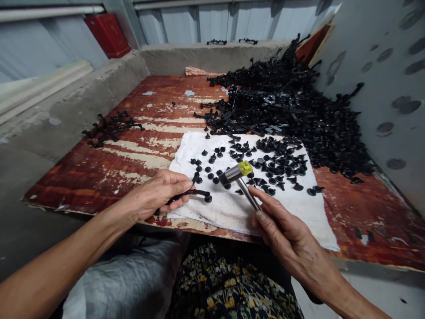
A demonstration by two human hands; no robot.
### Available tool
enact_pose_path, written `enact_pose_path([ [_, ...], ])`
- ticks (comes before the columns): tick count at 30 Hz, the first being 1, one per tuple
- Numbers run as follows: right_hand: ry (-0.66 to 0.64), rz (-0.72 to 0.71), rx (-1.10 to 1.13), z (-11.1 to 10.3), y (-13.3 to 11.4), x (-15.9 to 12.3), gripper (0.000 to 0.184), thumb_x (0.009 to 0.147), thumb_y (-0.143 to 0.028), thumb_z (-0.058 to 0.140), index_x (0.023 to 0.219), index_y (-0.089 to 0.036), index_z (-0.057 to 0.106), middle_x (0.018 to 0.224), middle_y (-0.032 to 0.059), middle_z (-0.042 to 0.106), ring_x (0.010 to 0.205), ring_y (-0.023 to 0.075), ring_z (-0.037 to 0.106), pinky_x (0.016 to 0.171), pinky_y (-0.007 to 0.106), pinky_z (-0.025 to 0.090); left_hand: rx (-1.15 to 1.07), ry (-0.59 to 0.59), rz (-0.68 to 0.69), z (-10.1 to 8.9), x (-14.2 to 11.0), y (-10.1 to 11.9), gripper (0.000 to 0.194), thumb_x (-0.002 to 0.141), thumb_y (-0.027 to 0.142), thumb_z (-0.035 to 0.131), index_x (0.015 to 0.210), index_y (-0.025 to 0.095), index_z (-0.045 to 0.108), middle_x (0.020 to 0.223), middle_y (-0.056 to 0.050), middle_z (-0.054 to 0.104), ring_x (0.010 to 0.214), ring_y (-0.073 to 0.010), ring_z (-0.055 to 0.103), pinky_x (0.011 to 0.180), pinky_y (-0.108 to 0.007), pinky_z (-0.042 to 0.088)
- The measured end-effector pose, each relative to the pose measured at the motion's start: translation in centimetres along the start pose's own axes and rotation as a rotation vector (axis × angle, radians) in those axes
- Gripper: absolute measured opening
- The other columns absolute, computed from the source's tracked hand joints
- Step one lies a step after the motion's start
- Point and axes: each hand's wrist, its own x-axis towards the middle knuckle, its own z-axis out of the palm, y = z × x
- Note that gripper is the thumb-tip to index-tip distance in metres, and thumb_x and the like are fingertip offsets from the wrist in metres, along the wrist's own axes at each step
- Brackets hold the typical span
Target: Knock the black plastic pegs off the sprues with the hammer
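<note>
My left hand (pixel 156 192) is closed on a black plastic sprue (pixel 191 192) with round caps at its ends, holding it over the near left edge of a white cloth (pixel 232 208). My right hand (pixel 282 226) grips the metal handle of a small hammer (pixel 236 173), whose head has a yellow face and a black face. The hammer head hovers just above the cloth, to the right of the sprue. Several loose black caps (pixel 275 166) lie scattered on the cloth beyond the hammer.
The cloth lies on a worn red board (pixel 126 150). A big heap of black sprues (pixel 292 106) fills the back right. A smaller bunch of sprues (pixel 109 126) lies at the left. Concrete ledges bound the board; a red box (pixel 108 33) stands behind.
</note>
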Motion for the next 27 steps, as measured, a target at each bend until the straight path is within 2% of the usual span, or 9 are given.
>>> enact_pose_path([
  [6, -0.007, 0.022, 0.026, 0.20, 0.06, -0.01, 0.045, 0.096, -0.032, 0.043, 0.137, -0.019, 0.056, 0.065, -0.0004, 0.055, 0.069, 0.0164, 0.063, 0.084, 0.034, 0.055, 0.003, 0.011, -0.005, 0.14, 0.03, 0.00, 0.038, 0.065, 0.050, 0.070, 0.058, 0.015, 0.056, 0.039, 0.004, 0.042, 0.034, -0.0030, 0.028, 0.035, -0.016, 0.016],
  [9, -0.006, 0.027, 0.028, 0.21, 0.09, -0.09, 0.045, 0.097, -0.033, 0.043, 0.138, -0.019, 0.055, 0.063, -0.0006, 0.054, 0.073, 0.0178, 0.064, 0.087, 0.035, 0.054, 0.010, 0.009, 0.007, 0.16, 0.09, -0.08, 0.038, 0.065, 0.050, 0.070, 0.058, 0.014, 0.056, 0.039, 0.004, 0.042, 0.035, -0.0030, 0.028, 0.035, -0.016, 0.017],
  [14, -0.009, 0.022, 0.024, 0.17, 0.17, 0.00, 0.045, 0.097, -0.032, 0.043, 0.138, -0.019, 0.055, 0.066, -0.0001, 0.057, 0.061, 0.0147, 0.058, 0.074, 0.030, 0.056, 0.028, 0.025, 0.003, 0.21, 0.02, -0.09, 0.037, 0.065, 0.049, 0.069, 0.059, 0.014, 0.056, 0.040, 0.004, 0.043, 0.035, -0.0029, 0.028, 0.034, -0.015, 0.017],
  [21, -0.018, 0.010, 0.029, 0.00, -0.12, -0.06, 0.045, 0.097, -0.030, 0.042, 0.139, -0.018, 0.053, 0.063, -0.0032, 0.050, 0.051, 0.0113, 0.046, 0.056, 0.023, 0.051, 0.034, 0.020, 0.003, 0.18, 0.14, -0.16, 0.038, 0.065, 0.050, 0.068, 0.060, 0.014, 0.056, 0.039, 0.004, 0.043, 0.034, -0.0027, 0.027, 0.034, -0.015, 0.017],
  [27, -0.020, 0.006, 0.007, 0.04, -0.05, 0.13, 0.045, 0.097, -0.030, 0.041, 0.139, -0.017, 0.053, 0.063, -0.0031, 0.049, 0.050, 0.0115, 0.046, 0.057, 0.023, 0.051, 0.031, 0.014, 0.013, 0.22, 0.29, -0.25, 0.039, 0.066, 0.051, 0.067, 0.060, 0.014, 0.056, 0.039, 0.004, 0.042, 0.034, -0.0027, 0.028, 0.033, -0.015, 0.017],
])
